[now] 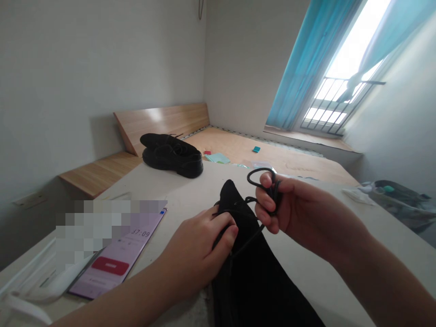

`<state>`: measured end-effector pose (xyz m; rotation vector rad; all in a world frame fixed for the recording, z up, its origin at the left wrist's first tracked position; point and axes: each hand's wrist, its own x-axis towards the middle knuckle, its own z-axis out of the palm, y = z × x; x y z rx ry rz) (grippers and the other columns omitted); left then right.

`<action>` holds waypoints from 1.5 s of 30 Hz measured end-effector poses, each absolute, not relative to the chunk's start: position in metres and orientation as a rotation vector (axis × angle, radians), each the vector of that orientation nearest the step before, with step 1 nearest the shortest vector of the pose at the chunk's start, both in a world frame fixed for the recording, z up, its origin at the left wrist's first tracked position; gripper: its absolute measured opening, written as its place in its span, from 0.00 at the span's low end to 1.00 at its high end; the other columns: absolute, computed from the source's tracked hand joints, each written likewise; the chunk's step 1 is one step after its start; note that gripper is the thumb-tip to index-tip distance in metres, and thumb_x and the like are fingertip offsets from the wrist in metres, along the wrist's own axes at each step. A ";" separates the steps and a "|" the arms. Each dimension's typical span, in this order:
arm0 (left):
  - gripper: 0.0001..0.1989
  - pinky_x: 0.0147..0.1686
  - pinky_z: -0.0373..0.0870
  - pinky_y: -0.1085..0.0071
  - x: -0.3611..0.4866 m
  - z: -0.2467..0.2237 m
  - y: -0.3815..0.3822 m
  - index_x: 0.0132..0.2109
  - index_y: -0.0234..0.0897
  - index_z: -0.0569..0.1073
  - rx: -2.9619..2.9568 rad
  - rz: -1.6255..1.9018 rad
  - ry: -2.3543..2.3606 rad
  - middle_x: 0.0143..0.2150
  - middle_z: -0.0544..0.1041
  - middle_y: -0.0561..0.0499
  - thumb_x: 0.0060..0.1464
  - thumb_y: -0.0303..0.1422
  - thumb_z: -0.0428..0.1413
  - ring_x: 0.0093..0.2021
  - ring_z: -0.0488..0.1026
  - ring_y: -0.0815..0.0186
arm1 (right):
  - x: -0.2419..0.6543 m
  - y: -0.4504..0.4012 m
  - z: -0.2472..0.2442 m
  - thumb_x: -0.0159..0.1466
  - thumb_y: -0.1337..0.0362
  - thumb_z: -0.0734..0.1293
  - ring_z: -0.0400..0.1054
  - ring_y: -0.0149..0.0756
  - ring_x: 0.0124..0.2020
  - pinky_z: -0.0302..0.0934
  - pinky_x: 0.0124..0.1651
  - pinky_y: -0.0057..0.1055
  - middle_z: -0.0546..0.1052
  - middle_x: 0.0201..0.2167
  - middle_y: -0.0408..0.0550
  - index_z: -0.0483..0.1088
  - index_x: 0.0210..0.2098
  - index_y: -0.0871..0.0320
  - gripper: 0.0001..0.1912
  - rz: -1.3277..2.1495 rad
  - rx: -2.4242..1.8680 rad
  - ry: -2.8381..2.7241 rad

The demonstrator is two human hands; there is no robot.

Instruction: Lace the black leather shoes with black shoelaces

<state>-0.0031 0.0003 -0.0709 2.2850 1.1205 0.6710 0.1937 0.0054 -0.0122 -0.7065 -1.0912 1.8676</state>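
A black shoe [269, 277] lies in front of me, its near end running out of the bottom of the view and its narrow far end pointing away. My left hand [200, 245] is closed on the left edge of this shoe, beside the lacing, with the fingertips partly hidden. A black shoelace [251, 238] runs from the lacing up to my right hand [284, 204]. Bent fingers of that hand hold the lace in a bunch, and a loop sticks out to the left above the shoe.
Another black shoe [172, 156] rests at the back left of the white table [327, 250]. A phone [122, 254] with a lit screen lies at left, by clear plastic packaging [41, 272]. Beyond are a wooden board [163, 118], small packets [218, 157] and a blue curtain [299, 68].
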 end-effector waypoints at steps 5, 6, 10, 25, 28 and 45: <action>0.16 0.36 0.61 0.67 -0.005 -0.073 -0.002 0.39 0.42 0.71 2.266 0.682 1.121 0.39 0.73 0.52 0.66 0.39 0.40 0.38 0.70 0.62 | 0.193 0.004 -0.002 0.62 0.67 0.54 0.57 0.32 0.21 0.59 0.24 0.28 0.56 0.20 0.41 0.64 0.28 0.54 0.11 1.679 -0.754 -1.072; 0.16 0.36 0.61 0.68 -0.005 -0.073 -0.002 0.39 0.42 0.70 2.267 0.679 1.122 0.39 0.73 0.52 0.66 0.40 0.40 0.38 0.70 0.62 | 0.193 0.003 0.000 0.63 0.67 0.53 0.55 0.33 0.21 0.59 0.25 0.29 0.54 0.20 0.42 0.64 0.27 0.53 0.12 1.631 -0.768 -1.090; 0.17 0.35 0.60 0.67 -0.005 -0.074 -0.001 0.39 0.42 0.71 2.265 0.670 1.127 0.38 0.72 0.52 0.66 0.41 0.40 0.38 0.70 0.62 | 0.191 -0.001 0.003 0.63 0.67 0.53 0.53 0.36 0.22 0.59 0.28 0.33 0.53 0.21 0.43 0.65 0.26 0.52 0.14 1.462 -0.754 -1.171; 0.13 0.39 0.63 0.67 -0.005 -0.074 0.000 0.38 0.41 0.69 2.254 0.764 1.030 0.41 0.72 0.52 0.66 0.35 0.42 0.40 0.69 0.63 | 0.179 -0.011 -0.016 0.64 0.70 0.56 0.54 0.31 0.29 0.51 0.31 0.29 0.61 0.26 0.40 0.63 0.31 0.56 0.07 1.363 -1.208 -2.018; 0.13 0.39 0.63 0.67 -0.005 -0.075 0.000 0.35 0.40 0.68 2.254 0.783 1.006 0.40 0.71 0.52 0.65 0.35 0.41 0.39 0.69 0.63 | 0.182 -0.015 -0.017 0.64 0.70 0.56 0.58 0.32 0.32 0.54 0.33 0.30 0.65 0.29 0.41 0.64 0.33 0.55 0.07 1.259 -1.268 -2.177; 0.17 0.36 0.59 0.66 -0.004 -0.075 -0.001 0.32 0.39 0.65 2.226 0.785 1.046 0.36 0.69 0.52 0.65 0.34 0.37 0.36 0.67 0.62 | 0.192 -0.025 -0.002 0.58 0.78 0.57 0.65 0.31 0.43 0.60 0.46 0.30 0.71 0.42 0.38 0.64 0.41 0.50 0.19 0.842 -1.181 -2.543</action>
